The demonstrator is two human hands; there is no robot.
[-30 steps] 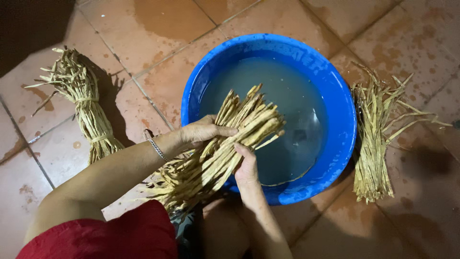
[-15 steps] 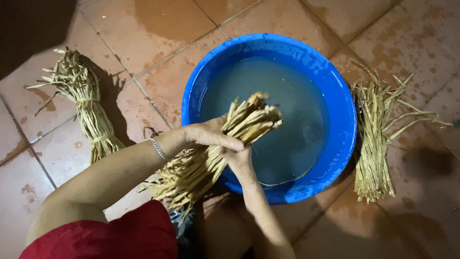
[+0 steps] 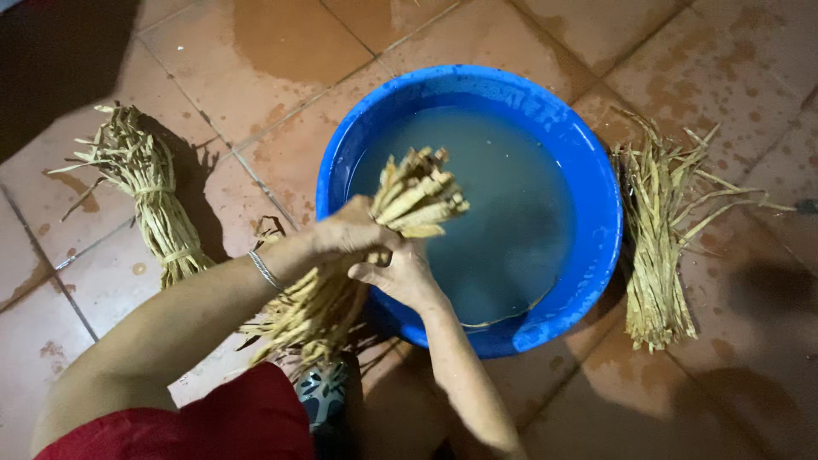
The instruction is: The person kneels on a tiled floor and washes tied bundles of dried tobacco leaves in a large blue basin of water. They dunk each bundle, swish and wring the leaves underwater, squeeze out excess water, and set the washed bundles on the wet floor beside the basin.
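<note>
A bundle of pale straw-coloured fibre strips (image 3: 409, 200) is held over the near left rim of a blue plastic basin (image 3: 596, 187) filled with cloudy water. My left hand (image 3: 345, 234), with a thin bangle at the wrist, wraps around the middle of the bundle from above. My right hand (image 3: 400, 277) grips the same bundle from below, just beside the left. The bundle's upper end points over the water, and its lower end (image 3: 298, 319) fans out near my knee.
A tied bundle of the same strips (image 3: 149, 192) lies on the wet terracotta floor tiles to the left. A looser bundle (image 3: 660, 243) lies right of the basin. Red cloth (image 3: 213, 426) covers my leg at the bottom edge.
Both hands have squeezed the bundle tighter and tilted it more upright. Its upper end has drawn together and shifted slightly toward the basin's left side.
</note>
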